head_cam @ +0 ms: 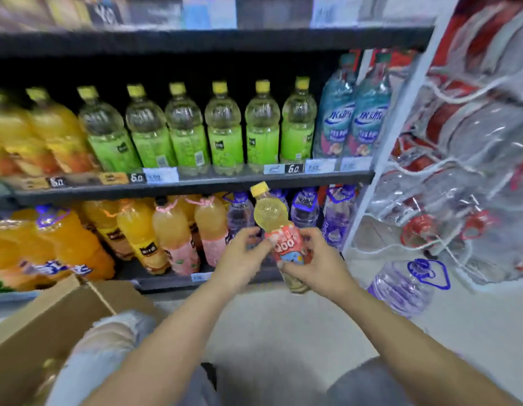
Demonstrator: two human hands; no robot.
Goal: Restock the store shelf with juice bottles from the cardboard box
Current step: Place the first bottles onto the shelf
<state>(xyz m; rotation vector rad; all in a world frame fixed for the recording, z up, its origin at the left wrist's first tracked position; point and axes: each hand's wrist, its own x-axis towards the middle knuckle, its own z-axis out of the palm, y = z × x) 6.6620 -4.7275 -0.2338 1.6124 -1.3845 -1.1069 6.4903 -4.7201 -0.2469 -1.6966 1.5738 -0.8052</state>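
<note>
A small juice bottle (276,227) with a yellow cap, pale yellow juice and a red-pink label is held upright, tilted a little left, in front of the lower shelf (172,279). My right hand (316,259) grips its lower body, fingers curled round the label. My left hand (239,259) touches the bottle's left side with its fingertips; how firmly it holds is unclear. The cardboard box (49,320) stands open at the lower left, beside my knee, with a bottle dimly visible inside.
The middle shelf (195,183) carries rows of orange, green and blue-labelled bottles. The lower shelf holds orange and pink juice bottles and purple water bottles. A large water jug (407,285) stands on the floor at the right, below a rack of plastic-wrapped goods (459,171).
</note>
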